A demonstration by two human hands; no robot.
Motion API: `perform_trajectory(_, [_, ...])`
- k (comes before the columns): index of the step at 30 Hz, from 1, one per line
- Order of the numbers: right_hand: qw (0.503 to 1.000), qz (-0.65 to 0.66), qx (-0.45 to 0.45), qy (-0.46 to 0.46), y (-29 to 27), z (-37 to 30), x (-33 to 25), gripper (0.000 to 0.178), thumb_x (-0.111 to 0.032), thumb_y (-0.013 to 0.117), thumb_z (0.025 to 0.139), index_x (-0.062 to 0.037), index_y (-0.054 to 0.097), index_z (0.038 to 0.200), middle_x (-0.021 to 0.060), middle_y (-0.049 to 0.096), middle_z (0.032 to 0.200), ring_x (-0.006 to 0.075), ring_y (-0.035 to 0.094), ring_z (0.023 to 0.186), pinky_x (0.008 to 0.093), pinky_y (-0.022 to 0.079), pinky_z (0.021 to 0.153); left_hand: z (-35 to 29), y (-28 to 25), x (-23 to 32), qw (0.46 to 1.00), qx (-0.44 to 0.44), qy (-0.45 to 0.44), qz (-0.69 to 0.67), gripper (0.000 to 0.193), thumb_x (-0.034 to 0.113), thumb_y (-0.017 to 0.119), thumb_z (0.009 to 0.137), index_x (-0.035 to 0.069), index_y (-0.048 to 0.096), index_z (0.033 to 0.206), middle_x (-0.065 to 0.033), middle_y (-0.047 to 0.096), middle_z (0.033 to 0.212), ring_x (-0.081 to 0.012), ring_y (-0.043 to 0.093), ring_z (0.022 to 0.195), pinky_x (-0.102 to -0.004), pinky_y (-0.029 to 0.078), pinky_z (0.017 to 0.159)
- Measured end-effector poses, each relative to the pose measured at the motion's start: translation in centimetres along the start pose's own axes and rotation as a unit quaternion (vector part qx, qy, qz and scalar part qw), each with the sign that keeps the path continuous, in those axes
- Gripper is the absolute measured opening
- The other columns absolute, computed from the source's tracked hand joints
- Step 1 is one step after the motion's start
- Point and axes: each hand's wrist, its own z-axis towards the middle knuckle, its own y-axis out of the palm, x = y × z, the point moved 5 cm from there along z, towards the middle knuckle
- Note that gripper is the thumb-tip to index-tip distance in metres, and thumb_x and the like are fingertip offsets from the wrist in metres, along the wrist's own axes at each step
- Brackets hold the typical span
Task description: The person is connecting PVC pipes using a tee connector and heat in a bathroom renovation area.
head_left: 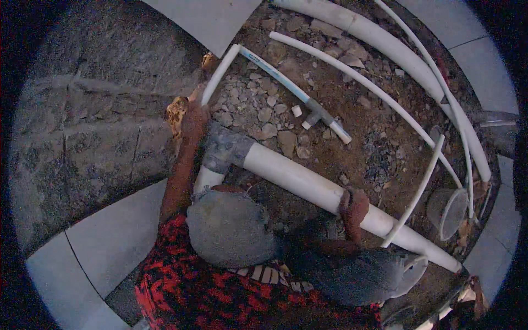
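A thick white plastic pipe runs slantwise across the dug-out ground. Its upper left end sits in a grey tee fitting, with a short white pipe in the fitting's lower branch. My right hand is wrapped over the thick pipe, about midway along. At the top of the fitting is my left hand, beside broken orange brick and the lower end of a thin white pipe. Its fingers are too dim to make out. My denim-covered knee hides the ground below the fitting.
A thin blue-and-white pipe with a small grey tee lies on rubble. Several long white pipes curve along the right, near a whitish bucket-like container. Pale tiles and a rough grey wall border the dirt.
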Motion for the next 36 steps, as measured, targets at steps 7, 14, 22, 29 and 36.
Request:
perform_trajectory(7, [0.973, 0.231, -0.009, 0.011, 0.7, 1.4, 3.5, 0.041, -0.021, 0.052, 0.089, -0.0016, 0.047, 0.124, 0.0201, 0.052, 0.118, 0.0313, 0.051, 0.109, 0.0392, 0.037, 0.094, -5.8, 3.6, 4.6, 0.926, -0.301, -0.101, -0.207, 0.059, 0.04, 0.06, 0.082, 0.008, 0.042, 0.127, -0.0215, 0.06, 0.097, -0.0392, 0.059, 0.087, -0.0471, 0.046, 0.077])
perform_trajectory(14, [0.932, 0.248, 0.097, -0.247, -9.9, 9.8, -6.9, 0.06, -0.037, 0.051, 0.088, -0.0071, 0.03, 0.136, 0.022, 0.04, 0.132, 0.037, 0.043, 0.119, 0.0435, 0.028, 0.103, -9.3, 4.2, 13.9, 0.871, -0.408, 0.166, -0.216, 0.054, 0.045, 0.064, 0.077, 0.01, 0.05, 0.116, -0.0193, 0.061, 0.097, -0.0364, 0.06, 0.089, -0.0438, 0.046, 0.079])
perform_trajectory(22, [0.942, 0.284, -0.169, -0.059, -7.6, 8.7, -5.3, 0.033, -0.03, 0.052, 0.088, -0.004, 0.051, 0.109, 0.0183, 0.057, 0.103, 0.0353, 0.055, 0.096, 0.0422, 0.046, 0.077, -6.9, -2.7, 16.9, 0.886, -0.328, 0.321, -0.061, 0.045, 0.042, 0.055, 0.084, 0.01, 0.053, 0.115, -0.0121, 0.059, 0.106, -0.0306, 0.058, 0.094, -0.0438, 0.047, 0.08])
perform_trajectory(29, [0.964, 0.244, 0.074, -0.076, -5.5, 6.1, 0.1, 0.023, -0.022, 0.044, 0.093, -0.001, 0.053, 0.096, 0.0095, 0.05, 0.082, 0.0158, 0.049, 0.078, 0.03, 0.043, 0.065, -6.3, -3.2, 19.6, 0.896, -0.129, 0.411, -0.105, 0.041, 0.036, 0.061, 0.08, 0.009, 0.055, 0.111, -0.0118, 0.06, 0.104, -0.0305, 0.058, 0.094, -0.0438, 0.045, 0.082])
perform_trajectory(36, [0.973, 0.181, 0.134, -0.057, -5.4, 4.1, 2.8, 0.021, -0.022, 0.045, 0.092, -0.004, 0.053, 0.099, 0.01, 0.052, 0.089, 0.0187, 0.052, 0.078, 0.0275, 0.042, 0.064, -3.4, -4.6, 18.0, 0.845, -0.327, 0.168, -0.389, 0.043, 0.028, 0.075, 0.07, 0.007, 0.058, 0.103, -0.0106, 0.061, 0.095, -0.0232, 0.059, 0.091, -0.036, 0.045, 0.082])
